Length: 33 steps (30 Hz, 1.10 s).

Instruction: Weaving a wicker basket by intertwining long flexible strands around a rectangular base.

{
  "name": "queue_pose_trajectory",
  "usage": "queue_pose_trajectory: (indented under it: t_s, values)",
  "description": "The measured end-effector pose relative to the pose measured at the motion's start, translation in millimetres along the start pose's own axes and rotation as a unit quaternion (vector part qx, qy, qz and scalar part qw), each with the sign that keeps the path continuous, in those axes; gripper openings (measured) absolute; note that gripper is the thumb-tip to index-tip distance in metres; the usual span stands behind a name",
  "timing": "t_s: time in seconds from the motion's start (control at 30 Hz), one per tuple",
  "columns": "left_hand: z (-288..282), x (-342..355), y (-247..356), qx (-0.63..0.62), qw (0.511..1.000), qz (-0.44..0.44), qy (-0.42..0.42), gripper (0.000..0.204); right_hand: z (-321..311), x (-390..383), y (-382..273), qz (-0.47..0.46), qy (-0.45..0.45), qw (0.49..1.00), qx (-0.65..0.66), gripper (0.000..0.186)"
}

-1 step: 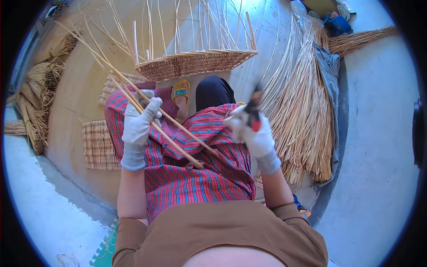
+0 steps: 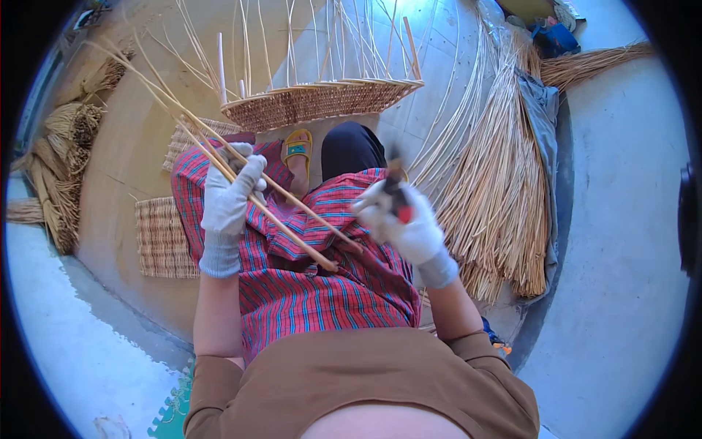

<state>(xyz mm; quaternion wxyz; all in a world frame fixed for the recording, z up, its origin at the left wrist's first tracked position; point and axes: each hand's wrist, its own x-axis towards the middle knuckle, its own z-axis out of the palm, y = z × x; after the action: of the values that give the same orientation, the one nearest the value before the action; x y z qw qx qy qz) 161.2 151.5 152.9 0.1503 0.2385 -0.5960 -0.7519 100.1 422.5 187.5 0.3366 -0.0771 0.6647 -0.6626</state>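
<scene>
My gloved left hand (image 2: 232, 189) is closed round a few long wicker rods (image 2: 298, 244). Their thick ends slant down over my lap, and their thin ends reach up to the far left. My gloved right hand (image 2: 404, 225) grips a black hand tool with a red part (image 2: 396, 197), smeared by motion, so its exact kind does not show. It is held above my right thigh, a little right of the rod ends and apart from them. A red checked cloth (image 2: 322, 304) covers my lap under both hands.
Ahead of my feet stands a partly woven wicker basket piece (image 2: 314, 104) with upright stakes. On the right lies a large heap of loose rods (image 2: 497, 212) on a grey sheet. Woven panels (image 2: 164, 238) lie at the left, with rod bundles (image 2: 69, 139) beyond.
My right hand and its tool have shifted left, closer to the rods. My left hand stays nearly still, while the rods' near ends have moved slightly.
</scene>
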Motion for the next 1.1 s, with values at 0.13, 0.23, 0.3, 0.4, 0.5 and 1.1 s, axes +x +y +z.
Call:
queue_pose_trajectory:
  t_s: [0.13,0.23,0.3,0.4,0.5,1.1]
  values:
    - [11.1,1.1,-1.8,-0.009,0.999,0.028,0.046,0.029,34.7,-4.7,11.5,-0.056,-0.135,0.956,-0.255,0.033]
    - [5.5,-2.4,0.2,0.077,0.992,0.037,0.094,0.027,45.9,5.3,20.8,0.022,-0.166,0.964,-0.205,0.032]
    - [0.2,-2.8,-0.2,0.062,0.989,0.076,0.107,0.027,47.9,8.2,24.5,-0.039,-0.1,0.976,-0.192,0.025]
    - [-3.7,-0.4,-4.4,0.084,0.986,0.084,0.115,0.024,51.8,3.9,27.5,-0.06,0.009,0.969,-0.241,0.027]
    - [-0.9,3.0,-10.8,0.085,0.984,0.088,0.128,0.024,63.2,-5.1,31.2,-0.08,-0.071,0.989,-0.102,0.031]
    - [6.1,-6.4,-23.8,0.044,0.989,0.098,0.104,0.023,99.4,25.3,26.6,-0.152,-0.024,0.988,-0.004,0.02]
